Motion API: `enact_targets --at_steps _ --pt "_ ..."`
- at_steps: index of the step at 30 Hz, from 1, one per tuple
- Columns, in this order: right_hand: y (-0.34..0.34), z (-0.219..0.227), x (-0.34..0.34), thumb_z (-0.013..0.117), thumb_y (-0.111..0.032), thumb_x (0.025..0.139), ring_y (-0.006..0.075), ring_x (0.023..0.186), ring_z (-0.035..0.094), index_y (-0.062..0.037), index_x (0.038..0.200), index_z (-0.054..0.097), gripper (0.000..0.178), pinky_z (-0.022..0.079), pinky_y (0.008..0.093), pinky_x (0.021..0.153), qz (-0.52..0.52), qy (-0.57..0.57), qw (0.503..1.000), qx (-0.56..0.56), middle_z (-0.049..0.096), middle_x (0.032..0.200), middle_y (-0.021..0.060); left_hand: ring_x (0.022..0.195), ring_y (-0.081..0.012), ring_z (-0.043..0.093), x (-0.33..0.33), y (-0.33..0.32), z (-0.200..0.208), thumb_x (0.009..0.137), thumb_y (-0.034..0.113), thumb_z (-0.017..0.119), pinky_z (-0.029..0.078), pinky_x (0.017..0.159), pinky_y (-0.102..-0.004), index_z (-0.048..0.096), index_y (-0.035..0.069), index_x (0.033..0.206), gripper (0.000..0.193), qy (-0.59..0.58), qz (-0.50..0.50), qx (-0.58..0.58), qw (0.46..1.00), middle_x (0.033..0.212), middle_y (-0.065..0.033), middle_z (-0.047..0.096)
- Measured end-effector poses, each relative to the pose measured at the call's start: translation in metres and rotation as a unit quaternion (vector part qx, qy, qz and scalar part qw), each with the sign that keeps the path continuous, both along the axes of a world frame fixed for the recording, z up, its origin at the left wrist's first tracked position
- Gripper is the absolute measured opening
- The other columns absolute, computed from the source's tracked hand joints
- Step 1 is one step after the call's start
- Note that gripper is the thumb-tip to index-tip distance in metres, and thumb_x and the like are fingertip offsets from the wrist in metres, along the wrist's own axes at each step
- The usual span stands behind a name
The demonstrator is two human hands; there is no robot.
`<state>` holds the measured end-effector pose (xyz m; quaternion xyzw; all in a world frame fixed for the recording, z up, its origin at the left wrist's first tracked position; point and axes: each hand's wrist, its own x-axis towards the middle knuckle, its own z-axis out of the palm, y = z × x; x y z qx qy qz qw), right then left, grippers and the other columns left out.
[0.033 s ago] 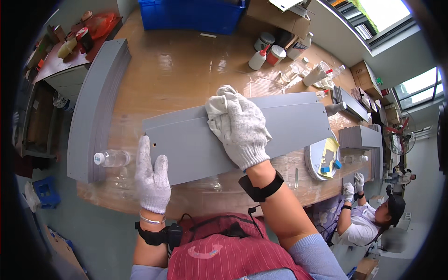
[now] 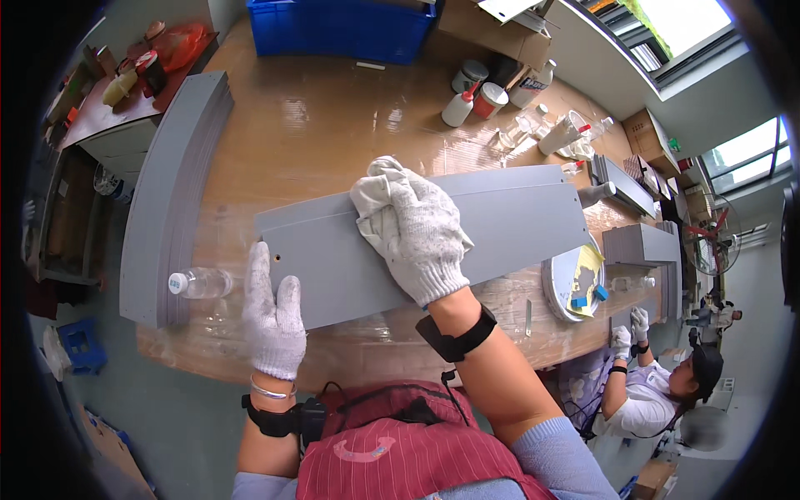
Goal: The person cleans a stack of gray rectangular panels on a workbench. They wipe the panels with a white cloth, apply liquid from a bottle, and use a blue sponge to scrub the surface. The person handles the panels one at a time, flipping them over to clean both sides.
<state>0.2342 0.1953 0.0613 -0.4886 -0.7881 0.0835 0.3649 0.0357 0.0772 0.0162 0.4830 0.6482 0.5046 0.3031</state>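
Observation:
A long grey panel (image 2: 508, 221) lies flat across the wooden table (image 2: 317, 133), with a small hole near its left end. My right hand (image 2: 421, 237), in a white work glove, presses a crumpled white cloth (image 2: 372, 193) onto the middle of the panel. My left hand (image 2: 271, 317), also gloved, rests flat with fingers spread on the panel's near left edge. A black band is strapped around each wrist.
A stack of long grey panels (image 2: 167, 192) lies along the table's left side, with a clear plastic bottle (image 2: 200, 283) beside it. A blue crate (image 2: 342, 29), glue bottles and cans (image 2: 475, 92) stand at the back. A round plate (image 2: 567, 283) and a gloved co-worker (image 2: 658, 387) are at the right.

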Motion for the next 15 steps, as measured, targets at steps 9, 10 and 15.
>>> enact_targets --at_steps 9,10,15 --pt "-0.030 0.007 -0.006 0.062 -0.014 0.100 0.0245 0.110 0.066 -0.0012 0.139 0.053 0.042 0.054 0.0348 0.096 0.022 0.178 0.982 -0.061 0.064 0.129 0.0140 0.147 -0.0311 0.038 -0.008 -0.002 -0.008 0.103 0.011 0.053 0.029 0.121 -0.0388 0.037 -0.006 0.153 0.056 -0.036 0.000 0.028 0.999 0.160 -0.0207 0.039" --pt "-0.031 0.016 0.010 0.061 -0.015 0.102 0.0223 0.109 0.067 -0.0003 0.140 0.053 0.041 0.055 0.0332 0.095 0.016 0.250 0.962 -0.109 0.065 0.129 0.0136 0.148 -0.0310 0.038 -0.007 -0.003 -0.010 0.103 0.011 0.053 0.029 0.121 -0.0389 0.037 -0.006 0.153 0.056 -0.015 -0.012 0.020 1.000 0.160 -0.0207 0.039" --pt "-0.042 0.032 0.016 0.061 -0.016 0.099 0.0299 0.124 0.059 0.0001 0.130 0.062 0.035 0.047 0.0414 0.106 -0.068 0.191 0.975 -0.094 0.060 0.136 0.0192 0.149 -0.0302 0.036 -0.006 -0.001 -0.012 0.103 0.009 0.052 0.026 0.122 -0.0388 0.036 -0.005 0.154 0.056 0.040 -0.016 0.013 0.999 0.160 -0.0199 0.038"
